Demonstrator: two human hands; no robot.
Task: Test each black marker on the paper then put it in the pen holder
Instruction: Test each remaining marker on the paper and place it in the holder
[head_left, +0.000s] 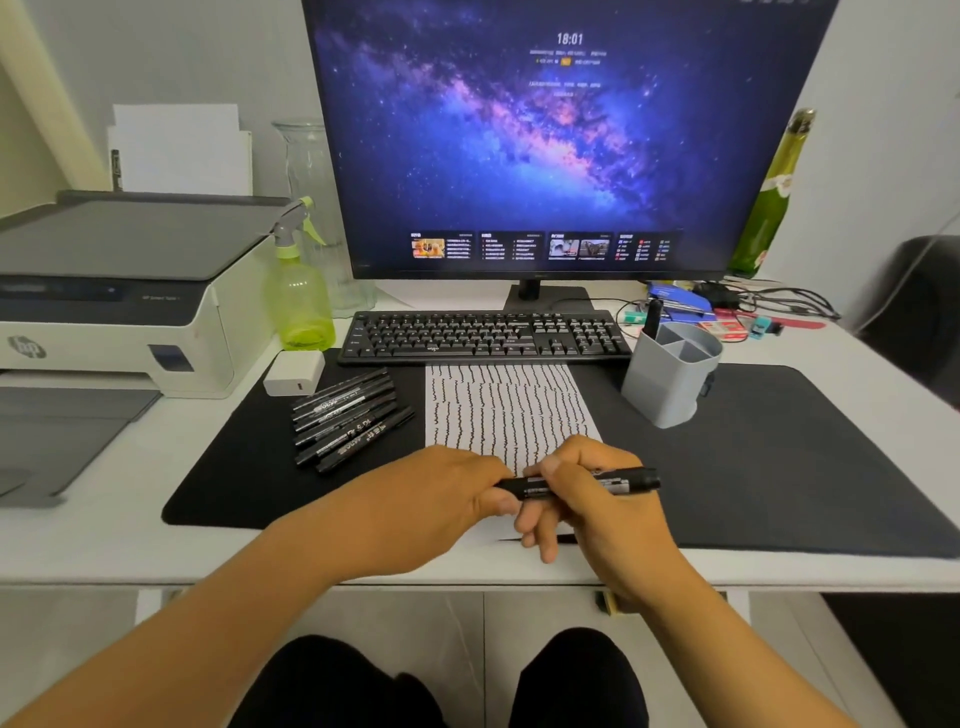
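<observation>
A black marker (618, 482) lies level between my hands, just above the near end of the paper. My right hand (582, 493) grips its barrel, and my left hand (447, 493) pinches its left end, where the cap is hidden by my fingers. The white paper (506, 405) is covered with wavy black test lines. Several more black markers (348, 415) lie in a pile on the mat, left of the paper. The grey pen holder (672, 374) stands right of the paper, with one black marker (652, 317) upright in its back-left compartment.
A black desk mat (779, 457) lies under everything. Behind the paper is a black keyboard (485, 332), then a monitor (566, 135). A green spray bottle (298, 291), a white charger (293, 371) and a printer (114, 301) stand at left. Clutter and cables (727, 306) lie behind the holder.
</observation>
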